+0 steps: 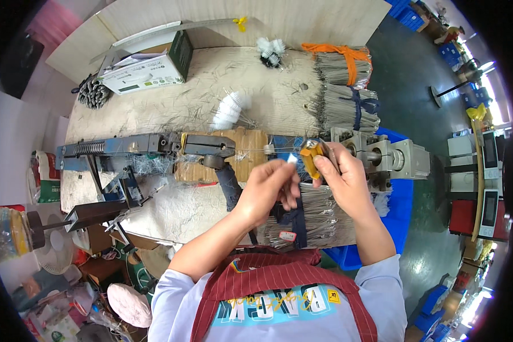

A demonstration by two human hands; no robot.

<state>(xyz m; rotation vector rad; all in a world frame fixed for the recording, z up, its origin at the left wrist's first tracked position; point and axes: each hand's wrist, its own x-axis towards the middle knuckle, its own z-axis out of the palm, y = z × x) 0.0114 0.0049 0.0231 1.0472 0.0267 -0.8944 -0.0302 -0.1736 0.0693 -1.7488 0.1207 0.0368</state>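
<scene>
My right hand (343,176) is closed around a small yellow and metal hand tool (310,158), whose exact kind I cannot make out. Just left of it, my left hand (271,185) has its thumb and forefinger pinched together on a small white piece (292,159). The two hands are close but apart, in front of a bench machine with a blue-grey arm (148,145) on the left and a motor-like block (410,159) on the right. Thin wire runs between these parts, and a small white bit (268,149) sits on it.
White bristle brushes (229,111) lie on the worktable, with another cluster (271,51) farther back. Tied wire bundles (339,65) line its right side, and more wires (319,214) lie below my hands. A carton (148,65) stands back left; a blue bin (402,211) is at right.
</scene>
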